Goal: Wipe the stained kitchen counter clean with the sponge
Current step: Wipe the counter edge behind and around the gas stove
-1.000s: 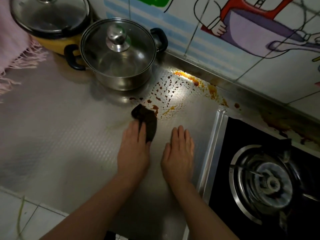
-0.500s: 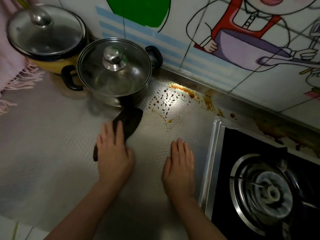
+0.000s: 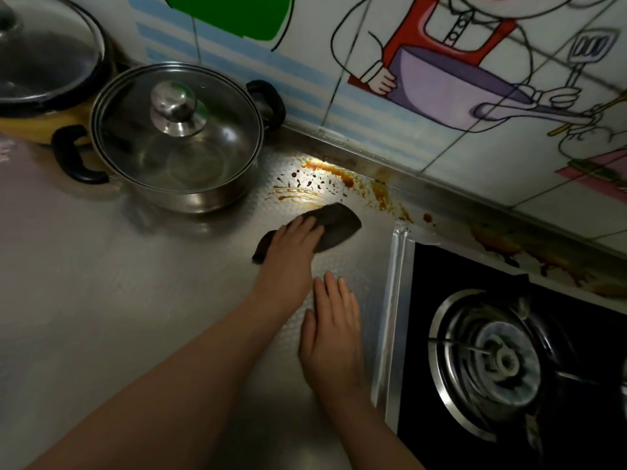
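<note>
one dark sponge (image 3: 339, 225) on counter (image 3: 135, 300), long axis 8-to-2 o'clock, stains (image 3: 305, 189) at 12. left hand (image 3: 291, 247) presses it, fingers straight. right hand (image 3: 332, 337) at 6, flat, holding nothing. two lidded pots (image 3: 176, 140) at 10.

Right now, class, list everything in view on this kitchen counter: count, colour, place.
counter: one, grey textured steel, left and middle.
stains: many spots and smears, red-brown and orange, along the back edge.
sponge: one, dark, on the counter just in front of the stains.
steel pot: one, silver, glass lid, black handles, back left.
yellow pot: one, yellow, glass lid, far left, behind the steel pot.
gas hob: one, black, right.
wall tiles: several, white with a cartoon cook, behind the counter.
left hand: one, presses on the sponge.
right hand: one, flat on the counter beside the gas hob.
</note>
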